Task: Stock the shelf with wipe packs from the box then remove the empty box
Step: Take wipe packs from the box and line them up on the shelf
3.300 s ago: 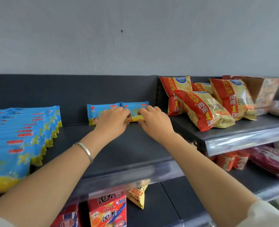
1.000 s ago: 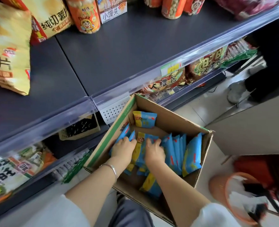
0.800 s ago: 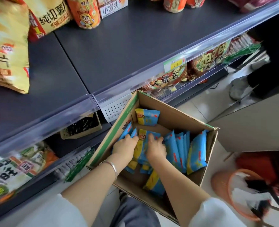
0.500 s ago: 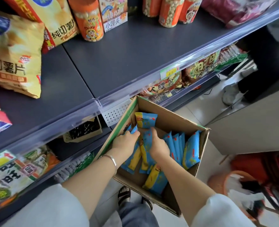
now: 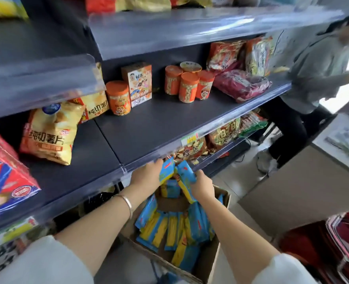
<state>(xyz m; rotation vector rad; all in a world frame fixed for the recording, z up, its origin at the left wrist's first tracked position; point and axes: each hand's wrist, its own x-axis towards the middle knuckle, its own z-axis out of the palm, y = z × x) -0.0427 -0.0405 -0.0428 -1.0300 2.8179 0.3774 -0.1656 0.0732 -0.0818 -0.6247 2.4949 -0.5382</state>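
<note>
A brown cardboard box (image 5: 207,269) stands on the floor below me, with several blue-and-yellow wipe packs (image 5: 169,228) lying in it. My left hand (image 5: 147,177) grips one blue wipe pack (image 5: 166,169) above the box. My right hand (image 5: 203,186) grips another wipe pack (image 5: 187,171) beside it. Both packs are lifted to the front edge of the dark middle shelf (image 5: 149,124). One more pack (image 5: 170,188) stands against the box's far wall.
Orange tubs (image 5: 187,86), a snack carton (image 5: 137,84) and chip bags (image 5: 50,132) sit on the middle shelf. Another person (image 5: 305,78) stands at the right end of the shelves. A red basket (image 5: 341,247) is at the lower right.
Both hands have risen out of the box, each with a wipe pack, up to the middle shelf's edge. My view has tilted upward from the box toward the shelves.
</note>
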